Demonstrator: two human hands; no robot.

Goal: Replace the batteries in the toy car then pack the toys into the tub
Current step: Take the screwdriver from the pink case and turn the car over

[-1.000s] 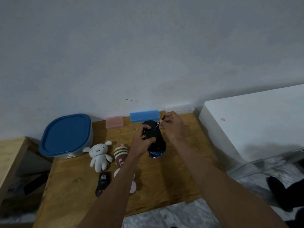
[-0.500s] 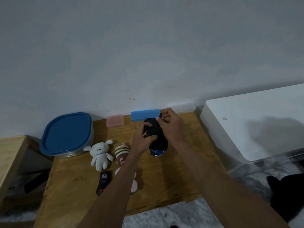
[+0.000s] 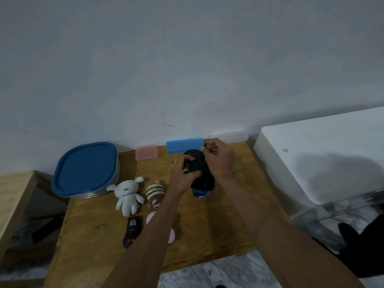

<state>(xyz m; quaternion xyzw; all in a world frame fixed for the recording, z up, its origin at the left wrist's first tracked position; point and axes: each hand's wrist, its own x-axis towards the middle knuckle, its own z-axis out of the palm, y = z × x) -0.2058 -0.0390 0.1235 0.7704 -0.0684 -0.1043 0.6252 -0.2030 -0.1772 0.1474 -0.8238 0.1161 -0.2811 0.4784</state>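
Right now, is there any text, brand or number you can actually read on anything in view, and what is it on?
None is readable.
Black remote control: a white emblem and a small line of print beneath it, too blurred to read.
White block on the right: a small mark, too small to read.
Toy car: no visible lettering.

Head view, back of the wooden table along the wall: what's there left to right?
Blue-lidded tub → pink box → blue box → clear box; the right hand covers part of the blue box's right end.

head view | forward-down | near table (image 3: pixel 207 235) | single view
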